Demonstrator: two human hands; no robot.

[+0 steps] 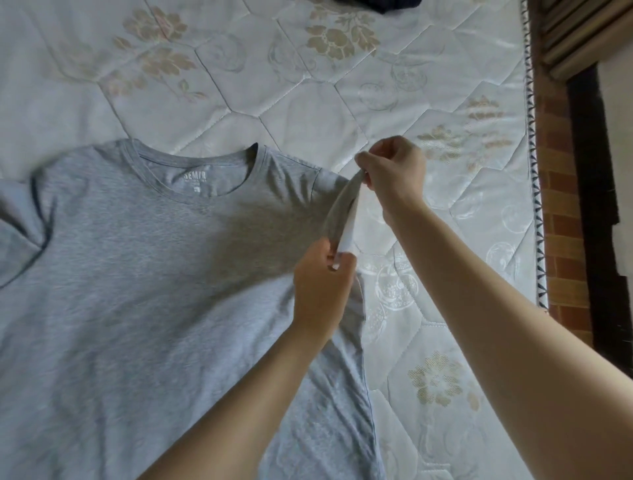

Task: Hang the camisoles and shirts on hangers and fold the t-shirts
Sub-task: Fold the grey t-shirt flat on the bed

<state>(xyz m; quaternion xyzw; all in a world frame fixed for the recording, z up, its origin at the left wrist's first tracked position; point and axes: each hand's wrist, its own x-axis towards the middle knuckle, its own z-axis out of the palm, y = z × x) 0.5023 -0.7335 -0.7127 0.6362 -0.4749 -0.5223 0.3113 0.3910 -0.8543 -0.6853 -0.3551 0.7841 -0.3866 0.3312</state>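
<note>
One grey cotton t-shirt [144, 274] lies face up across the left and centre of the frame on a white quilted mattress [428, 85]. Its short sleeve [342, 209], right of centre, is lifted off the bed: the right hand [394, 171] pinches the sleeve's upper edge, the left hand [322, 284] pinches its lower edge. This looks like the sleeve fold of the t-shirt step. Next, both hands should probably carry the sleeve inward over the chest and lay it flat. Some dark cloth [376, 4] peeks in at the top edge.
</note>
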